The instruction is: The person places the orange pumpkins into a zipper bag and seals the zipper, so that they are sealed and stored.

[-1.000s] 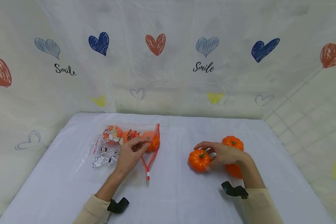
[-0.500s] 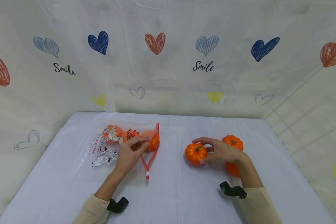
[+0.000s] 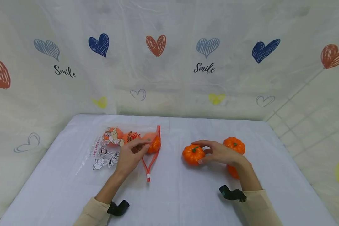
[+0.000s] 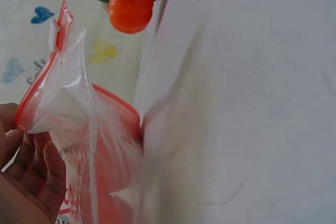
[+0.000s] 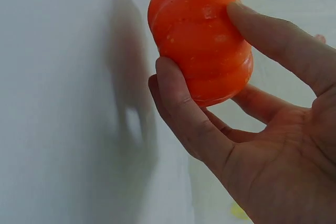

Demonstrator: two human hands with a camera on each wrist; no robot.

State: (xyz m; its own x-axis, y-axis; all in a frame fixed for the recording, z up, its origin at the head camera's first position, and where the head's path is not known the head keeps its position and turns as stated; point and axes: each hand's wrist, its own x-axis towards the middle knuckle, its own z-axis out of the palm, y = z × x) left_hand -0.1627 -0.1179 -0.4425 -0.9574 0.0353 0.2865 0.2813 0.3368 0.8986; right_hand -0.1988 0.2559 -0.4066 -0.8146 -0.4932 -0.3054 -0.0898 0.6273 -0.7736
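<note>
A clear printed zip bag [image 3: 105, 161] with a red zip edge lies on the left of the table, orange pumpkins [image 3: 156, 146] showing inside near its mouth. My left hand [image 3: 130, 158] pinches the upper side of the bag's mouth, holding it raised, as the left wrist view [image 4: 31, 177] of the hand shows. To the right of the mouth, my right hand [image 3: 221, 153] grips a small orange toy pumpkin [image 3: 192, 155] with a green stem. Thumb and fingers clasp its sides in the right wrist view, and the pumpkin [image 5: 202, 40] hangs above the table, its shadow apart from it.
Two more pumpkins sit at the right: one toy pumpkin [image 3: 234, 145] behind the right hand, another pumpkin [image 3: 233, 171] partly hidden by the right forearm. A white cloth covers the table [image 3: 169, 194]. Behind hangs a curtain [image 3: 180, 78] printed with hearts.
The right hand has carried its pumpkin leftward and slightly away from me, closer to the bag. My left hand and the bag stay in place.
</note>
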